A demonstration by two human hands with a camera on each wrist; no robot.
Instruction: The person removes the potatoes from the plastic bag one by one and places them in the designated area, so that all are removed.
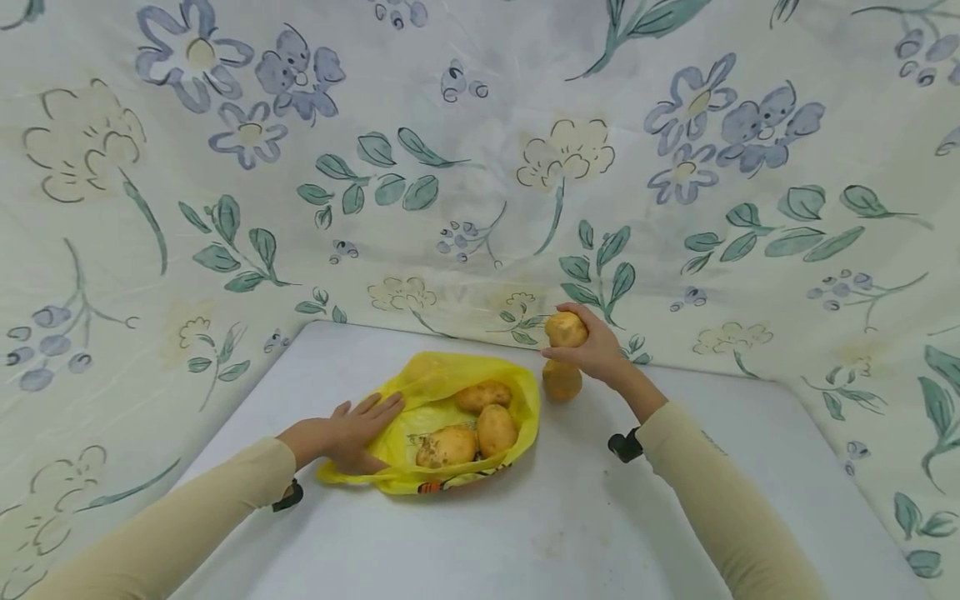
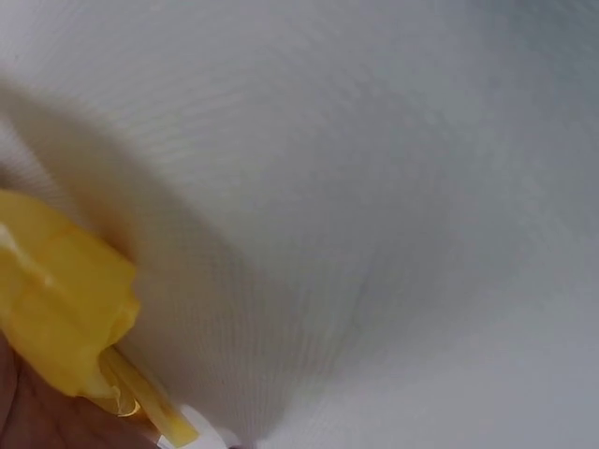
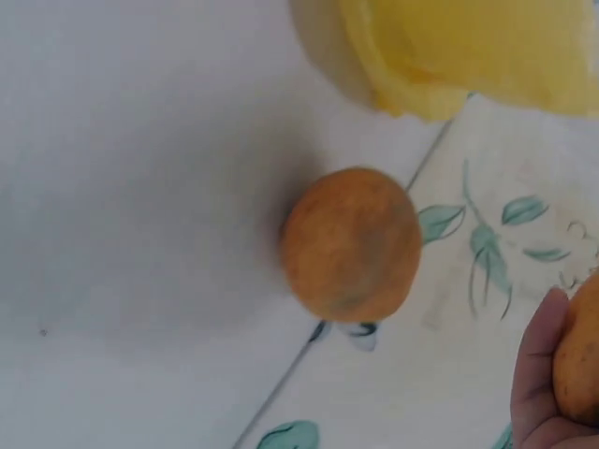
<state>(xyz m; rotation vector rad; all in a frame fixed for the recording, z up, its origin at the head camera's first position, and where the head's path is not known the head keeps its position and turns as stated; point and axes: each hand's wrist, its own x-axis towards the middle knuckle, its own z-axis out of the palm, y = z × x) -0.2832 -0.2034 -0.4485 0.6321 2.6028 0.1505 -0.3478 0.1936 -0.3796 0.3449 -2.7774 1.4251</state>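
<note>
A yellow plastic bag lies on its side, its mouth facing the near side, with several potatoes inside. The left hand rests on the bag's left part with fingers extended; in the left wrist view a fold of the yellow bag lies against that hand. To the bag's right, the right hand grips a potato above the table. Below it another potato sits on the table. The right wrist view shows the held potato, the fingers and the resting potato.
The white table has small dark specks and a faint stain on its near right part. Behind it hangs a floral cloth, meeting the table's far edge close beyond the right hand.
</note>
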